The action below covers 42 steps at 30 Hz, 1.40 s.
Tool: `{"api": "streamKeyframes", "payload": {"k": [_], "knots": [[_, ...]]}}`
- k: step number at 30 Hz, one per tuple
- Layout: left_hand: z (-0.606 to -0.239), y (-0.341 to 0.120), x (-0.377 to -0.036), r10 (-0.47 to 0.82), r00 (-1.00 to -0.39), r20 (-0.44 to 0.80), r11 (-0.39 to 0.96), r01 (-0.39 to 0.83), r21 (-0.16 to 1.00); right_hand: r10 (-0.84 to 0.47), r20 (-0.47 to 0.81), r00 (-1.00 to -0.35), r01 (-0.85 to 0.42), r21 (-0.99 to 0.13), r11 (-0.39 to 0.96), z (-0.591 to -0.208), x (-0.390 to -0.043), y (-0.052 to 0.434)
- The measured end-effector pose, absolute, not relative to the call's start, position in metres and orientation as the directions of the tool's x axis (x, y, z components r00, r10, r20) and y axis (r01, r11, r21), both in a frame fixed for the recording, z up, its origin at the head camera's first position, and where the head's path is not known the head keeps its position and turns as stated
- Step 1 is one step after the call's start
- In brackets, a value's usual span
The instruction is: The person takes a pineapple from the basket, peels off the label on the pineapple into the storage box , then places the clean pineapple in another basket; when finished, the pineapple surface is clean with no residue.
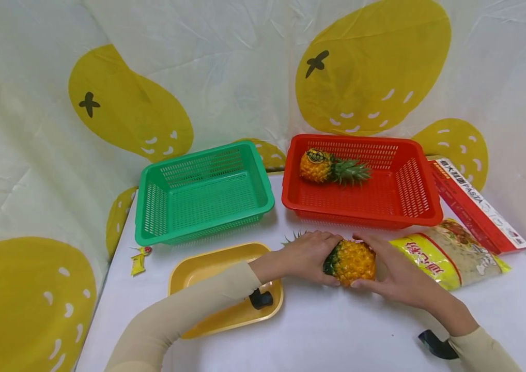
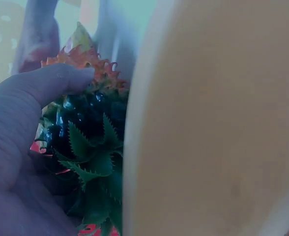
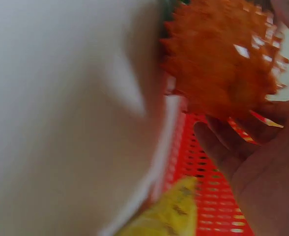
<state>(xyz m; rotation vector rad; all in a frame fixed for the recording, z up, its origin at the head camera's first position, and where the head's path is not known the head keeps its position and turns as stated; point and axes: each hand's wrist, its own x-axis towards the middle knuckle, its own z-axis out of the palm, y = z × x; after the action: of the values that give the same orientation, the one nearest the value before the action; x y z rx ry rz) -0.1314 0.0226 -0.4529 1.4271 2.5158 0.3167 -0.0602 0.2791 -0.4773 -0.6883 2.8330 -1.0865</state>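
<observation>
Pineapple (image 1: 350,261) lies on the bench (image 1: 337,330) just in front of the red basket (image 1: 426,206); left hand (image 1: 309,256) curls round its leafy end, right hand (image 1: 390,271) cups the fruit end. Second pineapple (image 1: 330,167) inside the red basket; green basket (image 1: 151,217) left of it.

"PASTA", apparently, on red box (image 1: 477,206)

Perforated plastic red basket (image 1: 412,181), bumpy-skinned pineapple (image 1: 351,261), glossy noodle bag (image 1: 453,253).
</observation>
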Motion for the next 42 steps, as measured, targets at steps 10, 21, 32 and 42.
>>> {"api": "streamKeyframes", "payload": {"k": [10, 21, 32, 42], "knots": [[-0.456, 0.022, -0.131, 0.846, -0.526, -0.087, 0.527, 0.801, 0.282, -0.310, 0.437, -0.844, -0.518, -0.518, 0.681, -0.427, -0.079, 0.306], [-0.461, 0.023, -0.131, 0.837, -0.536, -0.112, 0.544, 0.788, 0.290, 0.128, 0.355, -0.926, -0.147, -0.653, 0.743, -0.433, -0.103, 0.347], [-0.462, 0.024, -0.133, 0.827, -0.549, -0.122, 0.555, 0.762, 0.333, 0.130, 0.104, -0.986, 0.026, -0.677, 0.735, -0.452, -0.122, 0.361], [-0.460, 0.023, -0.132, 0.828, -0.548, -0.119, 0.554, 0.768, 0.320, 0.147, -0.040, -0.988, 0.126, -0.755, 0.643, -0.462, -0.130, 0.365]]}}
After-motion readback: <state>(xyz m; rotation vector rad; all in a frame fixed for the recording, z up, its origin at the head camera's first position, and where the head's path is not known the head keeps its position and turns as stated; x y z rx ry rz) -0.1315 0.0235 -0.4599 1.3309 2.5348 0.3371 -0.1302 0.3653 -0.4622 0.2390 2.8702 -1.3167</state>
